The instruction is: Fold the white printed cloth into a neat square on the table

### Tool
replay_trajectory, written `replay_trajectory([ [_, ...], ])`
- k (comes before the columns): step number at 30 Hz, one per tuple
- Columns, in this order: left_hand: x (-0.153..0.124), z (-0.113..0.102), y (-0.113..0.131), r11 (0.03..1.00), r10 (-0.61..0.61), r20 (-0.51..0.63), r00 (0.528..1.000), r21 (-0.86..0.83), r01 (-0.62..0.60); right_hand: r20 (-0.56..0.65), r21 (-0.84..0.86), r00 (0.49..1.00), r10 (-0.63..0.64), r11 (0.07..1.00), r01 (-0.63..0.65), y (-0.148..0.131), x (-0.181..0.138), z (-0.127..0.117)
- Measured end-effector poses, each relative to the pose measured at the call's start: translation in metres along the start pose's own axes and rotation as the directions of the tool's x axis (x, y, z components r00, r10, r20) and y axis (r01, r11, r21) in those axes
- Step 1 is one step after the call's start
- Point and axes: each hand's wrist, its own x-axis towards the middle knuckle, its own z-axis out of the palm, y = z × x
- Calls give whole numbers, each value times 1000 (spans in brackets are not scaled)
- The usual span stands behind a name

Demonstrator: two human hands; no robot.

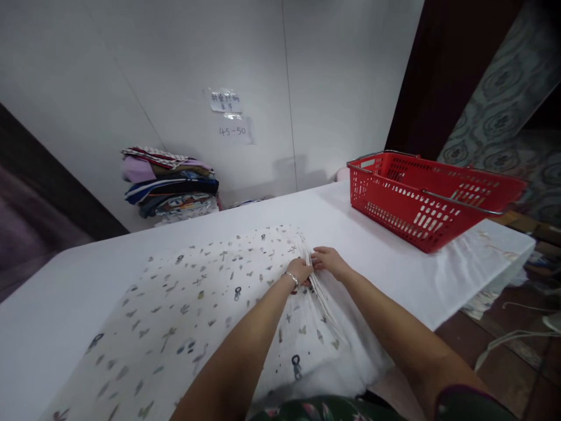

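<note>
A thin white cloth [210, 298] printed with small palm trees, birds and leaves lies spread on the white table, its near part hanging toward my body. Along its right side, several layers gather into a loose fold. My left hand [300, 270], with a bracelet at the wrist, is closed on this gathered edge; its fingertips are partly under the cloth. Right beside it, my right hand [328, 261] grips the same edge from the outer side with bent fingers. The two hands nearly touch.
A red plastic basket [394, 196] with metal handles stands on the table [315, 204] at the right. A stack of folded fabrics [175, 181] sits beyond the far left edge, against the wall. Paper signs [232, 130] are taped to the wall. Cords [504, 339] lie at the lower right.
</note>
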Motion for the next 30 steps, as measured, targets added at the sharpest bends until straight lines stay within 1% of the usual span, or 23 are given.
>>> replay_trajectory([
  [3, 5, 3, -5, 1000, 25, -19, 999, -4, -26, 8, -24, 1000, 21, 999, -21, -9, 29, 11],
  [10, 11, 9, -15, 997, 75, -42, 996, 28, -74, -77, -134, 997, -5, 991, -6, -13, 93, 31],
  [14, 13, 10, -17, 994, 93, -54, 994, 54, -91, -102, -216, 994, -34, 976, 11, -18, 121, 41],
  [18, 15, 11, -18, 995, 93, -46, 995, 52, -91, -82, -301, 994, -76, 953, 48, -23, 139, 47],
  [22, 17, 12, -21, 996, 82, -11, 997, 27, -81, -89, -420, 987, -134, 904, 85, -25, 152, 46],
  [27, 17, 13, -22, 996, 87, 1, 996, 12, -87, -69, -609, 974, -214, 783, 129, -28, 161, 42],
  [30, 16, 13, -22, 996, 93, -13, 996, 10, -93, -53, -694, 965, -257, 704, 150, -32, 162, 41],
])
